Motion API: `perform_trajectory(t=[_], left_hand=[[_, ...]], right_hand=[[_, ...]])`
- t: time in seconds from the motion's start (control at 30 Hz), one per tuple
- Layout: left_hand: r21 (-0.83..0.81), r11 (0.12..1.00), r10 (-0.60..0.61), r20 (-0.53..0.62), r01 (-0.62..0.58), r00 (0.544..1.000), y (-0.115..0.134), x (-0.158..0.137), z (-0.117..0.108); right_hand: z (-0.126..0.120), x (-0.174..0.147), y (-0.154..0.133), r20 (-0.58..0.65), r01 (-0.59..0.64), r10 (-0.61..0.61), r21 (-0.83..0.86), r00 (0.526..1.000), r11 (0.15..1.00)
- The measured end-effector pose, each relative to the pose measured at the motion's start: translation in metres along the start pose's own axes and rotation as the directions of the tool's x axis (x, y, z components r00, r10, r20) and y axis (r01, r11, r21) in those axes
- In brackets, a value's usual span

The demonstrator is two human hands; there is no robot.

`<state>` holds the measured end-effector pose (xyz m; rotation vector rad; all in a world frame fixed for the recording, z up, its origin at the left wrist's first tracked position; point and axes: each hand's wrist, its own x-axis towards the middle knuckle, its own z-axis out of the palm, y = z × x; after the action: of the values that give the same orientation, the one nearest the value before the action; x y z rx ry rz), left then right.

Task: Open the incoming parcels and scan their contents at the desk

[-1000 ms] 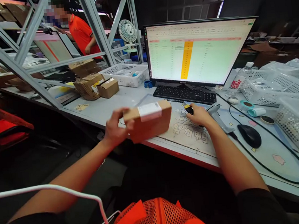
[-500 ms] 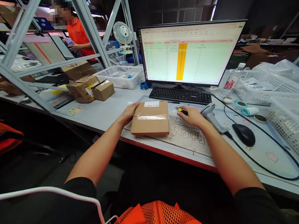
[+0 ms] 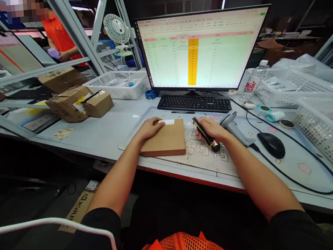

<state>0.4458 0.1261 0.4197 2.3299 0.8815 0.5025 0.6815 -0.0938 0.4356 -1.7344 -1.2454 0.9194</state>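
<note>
A flat brown cardboard box (image 3: 165,141) lies near the table's front edge, with a white label (image 3: 168,122) at its far side. My left hand (image 3: 150,129) grips the box's far left corner, the thumb on the top face and the other fingers partly hidden. Just right of the box, my right hand (image 3: 209,128) is closed around a black and yellow utility knife (image 3: 205,134), held slanted above the printed desk mat (image 3: 192,152). Whether its blade is out cannot be made out. A grey barcode scanner (image 3: 236,130) lies beside my right wrist.
Behind the mat stand a keyboard (image 3: 194,103) and monitor (image 3: 201,55). Cartons (image 3: 98,104) and a white basket (image 3: 115,86) are at left. A mouse (image 3: 271,145), looping cable, bottle (image 3: 254,79) and more baskets (image 3: 325,121) occupy the right. A co-worker (image 3: 59,35) stands beyond the rack.
My right hand has raised the utility knife so more of it shows. My left hand has moved further onto the box's top, where the shiny tape strip no longer shows. The view has shifted.
</note>
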Motion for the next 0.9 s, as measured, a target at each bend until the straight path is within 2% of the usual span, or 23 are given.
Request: perform_trajectory(t=[0.07, 0.2, 0.3, 0.67, 0.9], left_hand=[[-0.006, 1.000, 0.011, -0.010, -0.011, 1.000, -0.003, -0.001, 0.002], [-0.011, 1.000, 0.029, -0.013, -0.029, 0.999, -0.007, 0.001, 0.002], [-0.013, 0.999, 0.033, -0.012, -0.033, 0.999, -0.007, 0.001, 0.002], [-0.051, 0.998, 0.024, -0.035, -0.025, 0.999, -0.009, 0.002, 0.004], [-0.081, 0.996, -0.040, -0.057, 0.035, 0.998, -0.010, 0.003, 0.005]], right_hand=[[0.005, 0.002, 0.005, 0.086, -0.092, 0.076, 0.196, 0.993, 0.976], [0.023, 0.010, 0.012, 0.188, -0.178, 0.125, 0.301, 0.974, 0.937], [0.031, 0.014, 0.014, 0.187, -0.195, 0.140, 0.317, 0.972, 0.928], [0.033, 0.012, 0.008, 0.206, -0.180, 0.122, 0.289, 0.971, 0.940], [0.028, 0.007, 0.005, 0.325, -0.205, 0.109, 0.278, 0.940, 0.939]])
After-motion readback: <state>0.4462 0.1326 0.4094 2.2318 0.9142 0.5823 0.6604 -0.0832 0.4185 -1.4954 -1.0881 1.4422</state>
